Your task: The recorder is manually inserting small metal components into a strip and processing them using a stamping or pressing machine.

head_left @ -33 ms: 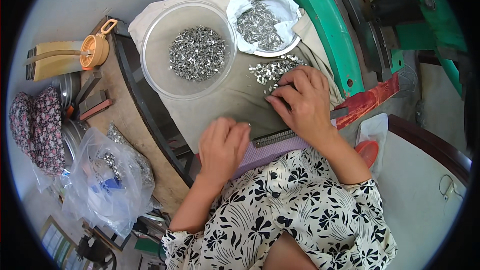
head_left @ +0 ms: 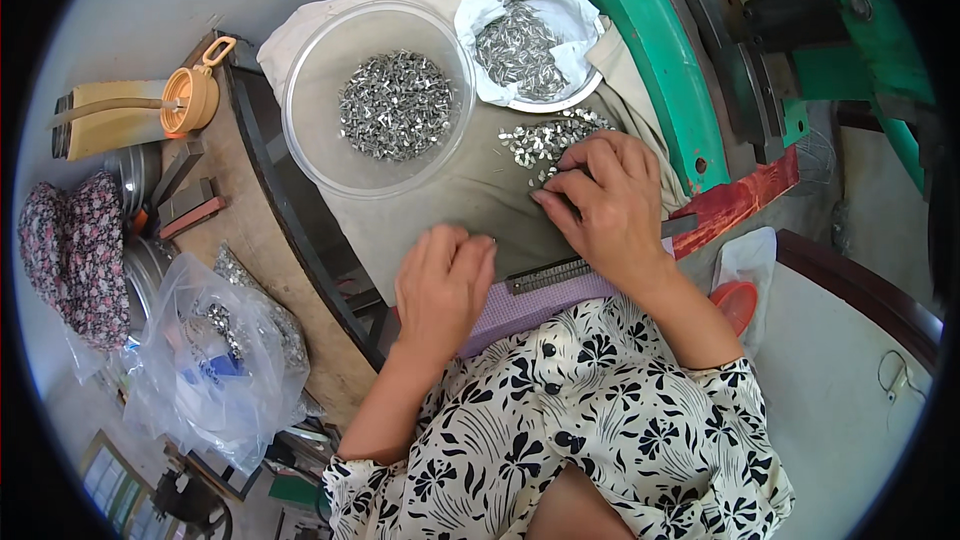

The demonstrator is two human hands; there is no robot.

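My left hand (head_left: 446, 280) is above the cloth's near part, fingers curled and thumb pressed against the index finger. A tiny bright speck shows at its fingertips, too small to name. At the edge of a loose pile of small shiny metal pieces (head_left: 540, 143), my right hand (head_left: 608, 192) bends down with thumb and index finger close together. Whatever lies between them is hidden. A dark slotted metal strip (head_left: 548, 276) lies between my hands, along the edge of a purple textured mat (head_left: 535, 310).
Beyond my hands stand a clear plastic tub (head_left: 310, 130) of small metal parts and a metal bowl (head_left: 578, 95) lined with white plastic, holding slim pieces. A green machine (head_left: 655, 60) borders the right. On the left are a wooden table (head_left: 285, 275) and a plastic bag (head_left: 205, 390).
My left hand has shifted slightly up and to the left, away from the metal strip. My right hand stays by the pile.
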